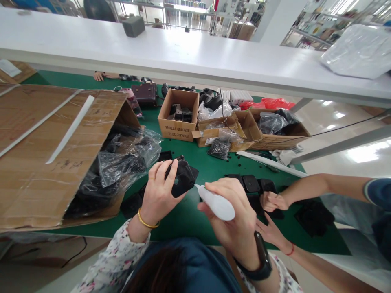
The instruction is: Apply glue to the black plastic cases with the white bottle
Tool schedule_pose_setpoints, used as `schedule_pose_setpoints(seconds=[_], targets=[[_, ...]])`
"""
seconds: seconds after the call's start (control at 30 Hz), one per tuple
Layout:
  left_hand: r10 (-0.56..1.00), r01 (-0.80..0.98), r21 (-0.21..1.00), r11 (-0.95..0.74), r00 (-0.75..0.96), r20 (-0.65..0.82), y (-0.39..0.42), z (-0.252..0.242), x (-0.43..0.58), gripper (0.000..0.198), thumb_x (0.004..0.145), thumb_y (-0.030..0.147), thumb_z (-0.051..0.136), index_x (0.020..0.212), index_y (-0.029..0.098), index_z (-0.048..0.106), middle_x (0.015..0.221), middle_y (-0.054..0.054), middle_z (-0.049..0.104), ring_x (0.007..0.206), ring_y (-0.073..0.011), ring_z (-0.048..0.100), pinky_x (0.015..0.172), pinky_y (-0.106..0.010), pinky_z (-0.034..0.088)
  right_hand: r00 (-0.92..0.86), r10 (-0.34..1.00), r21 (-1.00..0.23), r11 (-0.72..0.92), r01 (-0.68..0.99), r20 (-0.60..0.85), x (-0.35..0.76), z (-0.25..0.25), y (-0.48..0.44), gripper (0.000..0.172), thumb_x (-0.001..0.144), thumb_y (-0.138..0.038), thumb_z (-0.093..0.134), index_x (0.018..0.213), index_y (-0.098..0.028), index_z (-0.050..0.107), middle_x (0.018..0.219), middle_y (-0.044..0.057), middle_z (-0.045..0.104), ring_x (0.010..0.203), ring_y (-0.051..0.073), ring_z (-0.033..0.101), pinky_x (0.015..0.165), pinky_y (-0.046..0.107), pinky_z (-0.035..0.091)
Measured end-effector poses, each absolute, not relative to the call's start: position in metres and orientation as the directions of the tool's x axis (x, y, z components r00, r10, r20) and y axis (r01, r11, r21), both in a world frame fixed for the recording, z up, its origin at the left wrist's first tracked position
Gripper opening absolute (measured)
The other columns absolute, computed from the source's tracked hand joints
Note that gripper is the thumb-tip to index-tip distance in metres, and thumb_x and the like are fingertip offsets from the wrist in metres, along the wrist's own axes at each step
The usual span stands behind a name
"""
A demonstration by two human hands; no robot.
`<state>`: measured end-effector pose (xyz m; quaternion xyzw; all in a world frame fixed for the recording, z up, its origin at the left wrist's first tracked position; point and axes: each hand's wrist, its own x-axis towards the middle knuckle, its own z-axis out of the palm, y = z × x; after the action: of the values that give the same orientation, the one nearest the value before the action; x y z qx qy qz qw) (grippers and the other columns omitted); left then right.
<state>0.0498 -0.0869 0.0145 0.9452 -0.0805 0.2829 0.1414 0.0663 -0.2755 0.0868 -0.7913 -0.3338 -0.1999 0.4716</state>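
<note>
My left hand point(159, 191) is closed round a black plastic part point(181, 177), held up over the green table point(210, 162). My right hand point(233, 215) grips a white pen-shaped electric screwdriver point(215, 202), whose tip touches the right edge of the black part. A gold bangle sits on my left wrist and a black watch on my right wrist.
A big open carton point(45, 150) with bagged black parts lies at left. Small cartons point(179, 114) and bags stand at the back. Black parts point(252, 184) lie to the right, where a co-worker's hands point(273, 201) rest. A white shelf point(183, 53) runs overhead.
</note>
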Motion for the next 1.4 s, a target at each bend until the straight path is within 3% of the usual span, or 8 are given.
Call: schedule_pose_setpoints(seconds=[0.2,0.33,0.53,0.8,0.97,1.17,1.3,1.4], targets=[[-0.004,-0.177,0.265,-0.948,0.839,0.545,-0.091,0.013,0.049,0.085,0.077,0.043,0.069,0.144,0.008,0.031,0.129,-0.021,0.047,0.119,-0.0359,0.042,0.105,-0.052,0.036,0.537,0.476,-0.389,-0.379,0.840,0.696,0.051,0.072,-0.274,0.036,0.083,-0.011,0.063,0.119,-0.011,0.056,0.100,0.013,0.067,0.092,0.025,0.061,0.078,0.042,0.056],[0.095,-0.091,0.341,-0.936,0.866,0.490,-0.096,0.013,0.048,0.086,0.076,0.045,0.069,0.144,0.007,0.031,0.129,-0.020,0.046,0.116,-0.0347,0.043,0.103,-0.052,0.038,0.426,0.473,-0.243,-0.401,0.884,0.771,0.044,0.062,-0.275,0.038,0.080,-0.014,0.071,0.116,-0.011,0.059,0.095,0.012,0.071,0.093,0.023,0.064,0.078,0.038,0.060],[0.121,-0.065,0.397,-0.916,0.896,0.427,-0.100,0.011,0.043,0.093,0.072,0.046,0.073,0.145,0.009,0.029,0.128,-0.018,0.045,0.115,-0.0340,0.044,0.101,-0.050,0.039,0.487,0.369,-0.326,-0.420,0.847,0.792,0.043,0.061,-0.281,0.040,0.080,-0.015,0.072,0.118,-0.014,0.058,0.091,0.010,0.071,0.091,0.024,0.065,0.074,0.039,0.061],[0.074,-0.101,0.330,-0.939,0.875,0.479,-0.105,0.014,0.043,0.082,0.079,0.044,0.066,0.145,0.008,0.030,0.129,-0.020,0.046,0.118,-0.0353,0.042,0.103,-0.053,0.038,0.504,0.433,-0.326,-0.423,0.845,0.747,0.036,0.063,-0.278,0.034,0.083,-0.015,0.068,0.115,-0.010,0.060,0.093,0.014,0.070,0.088,0.025,0.065,0.073,0.041,0.061],[0.105,-0.082,0.373,-0.924,0.884,0.455,-0.106,0.012,0.040,0.085,0.077,0.045,0.068,0.145,0.010,0.030,0.129,-0.019,0.046,0.116,-0.0350,0.043,0.103,-0.052,0.037,0.489,0.405,-0.307,-0.436,0.846,0.772,0.034,0.065,-0.278,0.035,0.082,-0.014,0.068,0.116,-0.011,0.059,0.091,0.013,0.070,0.087,0.024,0.064,0.072,0.040,0.060],[0.166,-0.040,0.551,-0.834,0.933,0.319,-0.104,0.008,0.034,0.094,0.069,0.043,0.075,0.146,0.015,0.029,0.131,-0.015,0.043,0.119,-0.0321,0.043,0.103,-0.050,0.038,0.623,0.245,-0.526,-0.362,0.769,0.742,0.030,0.054,-0.287,0.044,0.079,-0.011,0.071,0.120,-0.017,0.056,0.101,0.011,0.066,0.096,0.026,0.060,0.076,0.044,0.055],[0.147,-0.064,0.607,-0.792,0.945,0.292,-0.103,0.007,0.031,0.096,0.070,0.040,0.075,0.148,0.018,0.024,0.134,-0.014,0.040,0.123,-0.0313,0.040,0.105,-0.049,0.037,0.736,0.036,-0.706,-0.253,0.661,0.676,0.033,0.052,-0.289,0.028,0.085,-0.027,0.067,0.111,-0.019,0.061,0.096,0.010,0.065,0.089,0.027,0.059,0.076,0.047,0.051],[0.125,-0.085,0.609,-0.788,0.948,0.294,-0.104,0.007,0.029,0.096,0.070,0.039,0.075,0.149,0.020,0.022,0.134,-0.014,0.040,0.124,-0.0314,0.040,0.106,-0.050,0.036,0.797,-0.032,-0.785,-0.203,0.585,0.603,0.037,0.056,-0.290,0.023,0.086,-0.034,0.065,0.105,-0.021,0.062,0.092,0.008,0.065,0.088,0.026,0.059,0.077,0.044,0.049]])
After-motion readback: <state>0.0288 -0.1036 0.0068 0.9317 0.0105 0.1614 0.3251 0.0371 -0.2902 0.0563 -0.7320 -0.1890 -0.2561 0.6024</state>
